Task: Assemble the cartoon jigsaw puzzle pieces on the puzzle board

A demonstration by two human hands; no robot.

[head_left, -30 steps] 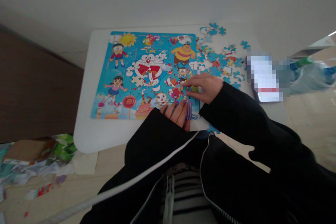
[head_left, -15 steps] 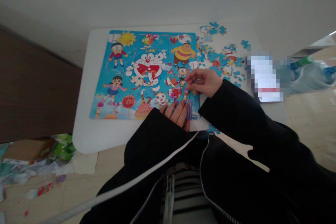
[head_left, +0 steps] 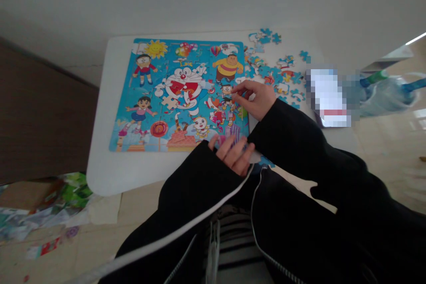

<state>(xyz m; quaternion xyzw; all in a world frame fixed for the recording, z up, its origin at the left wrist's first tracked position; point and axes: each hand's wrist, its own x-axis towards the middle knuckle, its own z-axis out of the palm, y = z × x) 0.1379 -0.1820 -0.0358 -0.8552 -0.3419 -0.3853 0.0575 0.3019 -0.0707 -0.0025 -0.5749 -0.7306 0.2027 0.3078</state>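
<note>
A mostly assembled cartoon jigsaw puzzle (head_left: 156,93), blue with a large white-and-blue cat figure in the middle, lies flat on a white table. Over its right side, my right hand (head_left: 258,99) has thumb and forefinger pinched at a small puzzle piece (head_left: 227,99), just below the figure with glasses. The fingers partly cover that piece. Across the puzzle's lower right corner rests my left hand (head_left: 234,154), fingers stretched and slightly apart near a purple striped section (head_left: 233,132). A cream-backed piece (head_left: 169,101) sits on the central figure.
Several loose puzzle pieces (head_left: 282,71) are strewn right of the puzzle, and a blue one (head_left: 266,162) lies at the table's front edge. A phone (head_left: 329,97) with a blurred screen is at the right. A white cord (head_left: 179,233) crosses my lap. Wrappers and a cardboard box (head_left: 28,194) litter the floor.
My left hand has slid right along the puzzle's lower edge, its fingers more spread. My right hand has moved slightly up, its fingertips closer together. The view has shifted a little.
</note>
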